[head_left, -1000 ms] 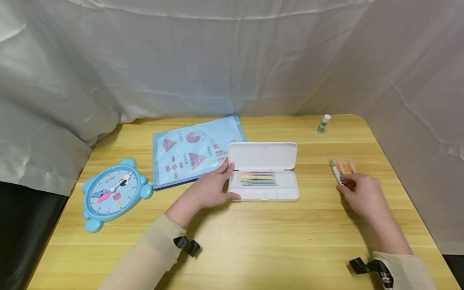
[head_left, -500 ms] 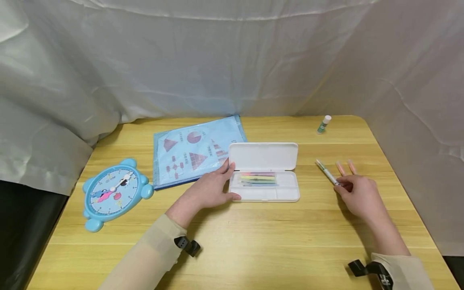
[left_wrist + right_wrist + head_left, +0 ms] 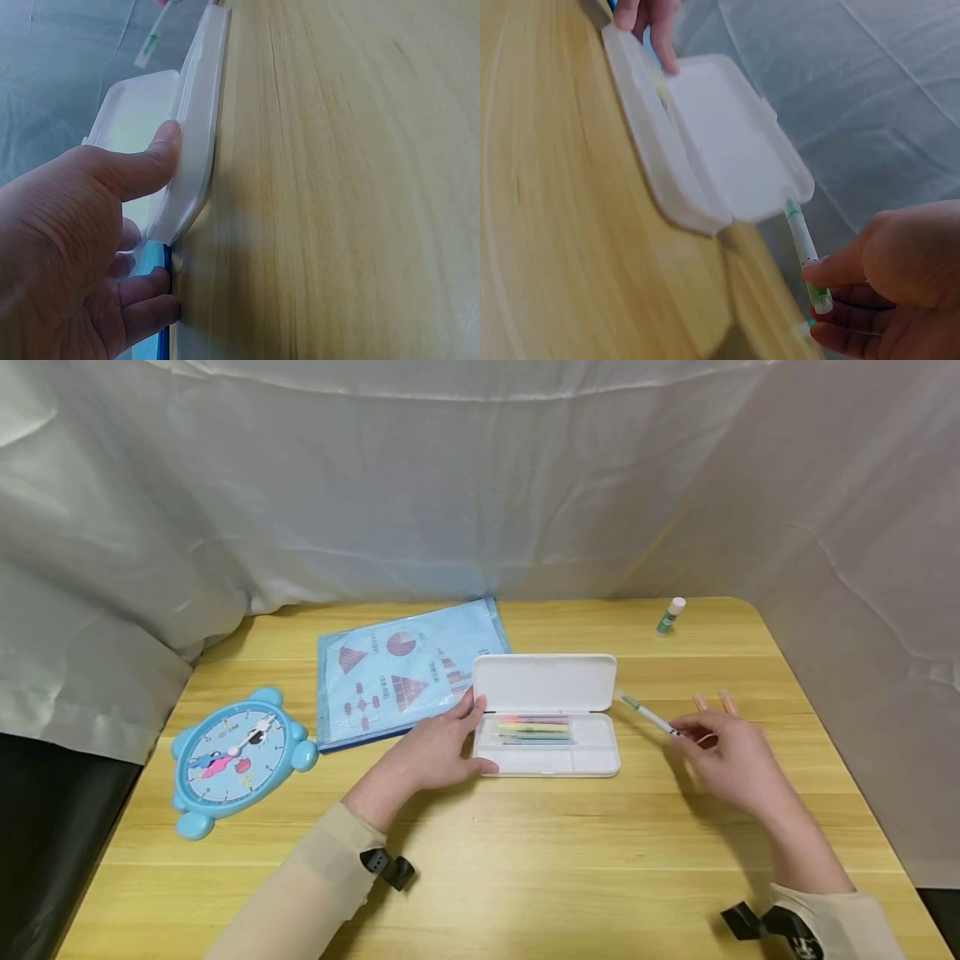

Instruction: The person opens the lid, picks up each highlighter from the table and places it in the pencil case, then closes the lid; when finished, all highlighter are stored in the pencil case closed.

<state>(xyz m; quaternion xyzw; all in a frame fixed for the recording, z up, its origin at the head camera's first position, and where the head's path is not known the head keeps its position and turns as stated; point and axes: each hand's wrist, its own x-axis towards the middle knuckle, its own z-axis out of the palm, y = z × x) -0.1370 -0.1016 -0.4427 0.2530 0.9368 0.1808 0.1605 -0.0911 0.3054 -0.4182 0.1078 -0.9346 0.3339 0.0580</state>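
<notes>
A white pencil case (image 3: 596, 757) lies open with its lid (image 3: 543, 683) tilted back. Several coloured pens (image 3: 534, 729) lie in its rear compartment. My left hand (image 3: 438, 752) grips the case's left end, thumb on the front wall, as the left wrist view also shows. Between thumb and fingers of my right hand (image 3: 731, 756) is a white marker with green ends (image 3: 648, 717), raised off the table, its far tip pointing at the case. In the right wrist view the marker (image 3: 801, 240) is pinched near its lower end. Two orange-pink markers (image 3: 726, 702) lie behind that hand, partly hidden.
A glue stick (image 3: 670, 617) with a white cap is at the back right. Left of the case lies a blue printed packet (image 3: 375, 668), reaching partly behind it. A blue toy clock (image 3: 236, 760) rests at the left. Grey cloth (image 3: 480, 485) hangs behind the wooden table (image 3: 540, 852).
My right hand has lifted the green marker away from the orange-pink ones and swung its tip left toward the case. The left hand and the case have stayed put.
</notes>
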